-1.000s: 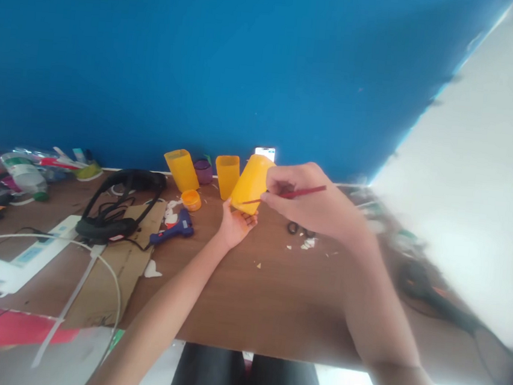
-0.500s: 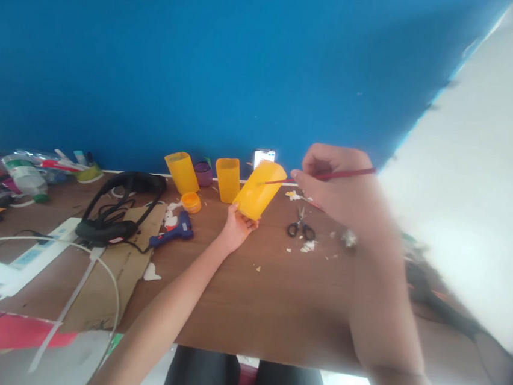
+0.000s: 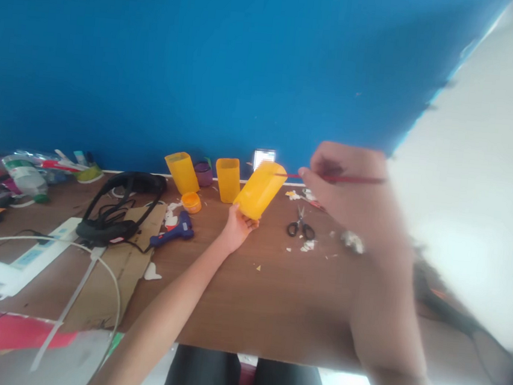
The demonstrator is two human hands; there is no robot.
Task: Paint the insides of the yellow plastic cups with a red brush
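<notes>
A yellow cup-like tube (image 3: 261,190) is tilted to the right above the table, its lower end in the fingers of my left hand (image 3: 239,228). My right hand (image 3: 346,177) pinches a thin red paintbrush (image 3: 361,180), held almost level. The brush's tip meets the tube near its upper rim; the bristles are too blurred to make out. Two more yellow tubes stand behind to the left, one tilted (image 3: 183,173) and one upright (image 3: 228,181). A small open pot of orange-yellow paint (image 3: 191,202) sits in front of them.
Black scissors (image 3: 301,226) lie among white scraps below my right hand. A blue glue gun (image 3: 175,231), a black headset (image 3: 119,209), cardboard (image 3: 114,282) and a white power strip (image 3: 32,259) occupy the left. A lit phone (image 3: 264,157) leans at the blue wall.
My right hand has shifted a little right, drawing the paintbrush toward the tube's upper right rim. My left hand and the tube stay nearly still.
</notes>
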